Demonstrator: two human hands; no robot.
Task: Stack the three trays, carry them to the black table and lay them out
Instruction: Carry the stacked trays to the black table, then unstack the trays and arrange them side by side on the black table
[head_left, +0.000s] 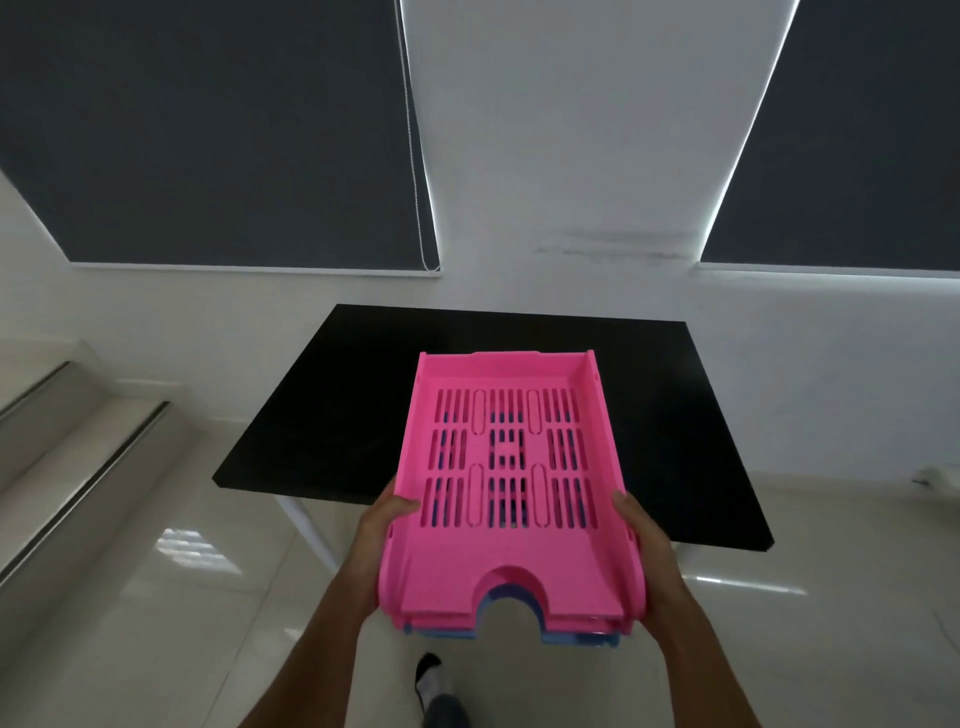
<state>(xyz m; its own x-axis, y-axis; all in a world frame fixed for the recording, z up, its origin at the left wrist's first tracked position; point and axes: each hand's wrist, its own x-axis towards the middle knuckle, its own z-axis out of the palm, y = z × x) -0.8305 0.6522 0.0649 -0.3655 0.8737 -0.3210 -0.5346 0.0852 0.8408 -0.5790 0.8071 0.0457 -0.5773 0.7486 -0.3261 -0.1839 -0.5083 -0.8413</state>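
I hold a stack of trays in front of me, a pink slotted tray (511, 561) on top and a blue tray (582, 638) showing at the bottom edge. A third tray cannot be told apart. My left hand (382, 525) grips the stack's left side, thumb on the pink rim. On the right side my right hand (647, 545) holds it the same way. The far end of the stack hangs over the near edge of the black table (322, 421), which stands against the white wall.
Shiny tiled floor (208, 597) lies below me, with my foot (428, 675) in a sock on it. Steps (67, 431) rise at the left. Dark blinds (208, 130) cover two windows above the table. White table legs show under the top.
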